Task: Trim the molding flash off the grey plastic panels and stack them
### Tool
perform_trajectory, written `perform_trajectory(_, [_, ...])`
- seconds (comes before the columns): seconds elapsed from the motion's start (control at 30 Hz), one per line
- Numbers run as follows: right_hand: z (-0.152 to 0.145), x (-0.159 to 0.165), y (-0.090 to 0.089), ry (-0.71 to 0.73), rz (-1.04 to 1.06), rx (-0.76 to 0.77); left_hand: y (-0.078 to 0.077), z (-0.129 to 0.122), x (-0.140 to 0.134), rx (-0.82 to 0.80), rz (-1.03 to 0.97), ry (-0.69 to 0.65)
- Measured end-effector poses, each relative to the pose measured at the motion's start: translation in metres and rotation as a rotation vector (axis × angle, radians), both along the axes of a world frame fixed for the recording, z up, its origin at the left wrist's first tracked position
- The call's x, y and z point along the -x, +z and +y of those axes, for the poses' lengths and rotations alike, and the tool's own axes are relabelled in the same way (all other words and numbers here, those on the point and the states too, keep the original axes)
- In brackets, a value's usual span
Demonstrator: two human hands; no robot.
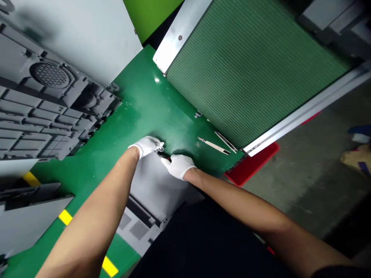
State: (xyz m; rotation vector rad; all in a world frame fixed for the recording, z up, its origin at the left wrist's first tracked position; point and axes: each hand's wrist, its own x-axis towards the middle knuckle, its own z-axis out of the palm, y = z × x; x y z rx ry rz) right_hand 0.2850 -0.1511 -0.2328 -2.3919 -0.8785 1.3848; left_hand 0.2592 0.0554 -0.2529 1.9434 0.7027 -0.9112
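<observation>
Head view, nearest first: a grey panel (153, 185) lies on the green floor (139, 108) under both white-gloved hands. Left hand (147, 145) is curled narrow at the panel's far edge, pinching a small metal piece (161, 146). Right hand (179, 165), at four o'clock from it, closes on a small dark-and-red tool (165, 156). Farther, at two o'clock, metal strips (214, 145) lie beside a finned radiator (249, 65).

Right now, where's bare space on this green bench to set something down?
Bare green surface lies between the grey moulded panel and the green finned unit. It is crowded around the left hand, right hand and the metal strips.
</observation>
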Motion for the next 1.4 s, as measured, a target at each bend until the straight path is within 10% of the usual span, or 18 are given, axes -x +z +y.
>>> perform_trajectory(0.63, [0.009, -0.009, -0.023, 0.278, -0.076, -0.120, -0.003, -0.001, 0.005, 0.127, -0.015, 0.165])
perform_trajectory(1.4, [0.025, -0.004, -0.019, 0.141, -0.049, -0.042, 0.006, -0.006, 0.005, 0.191, -0.047, 0.281])
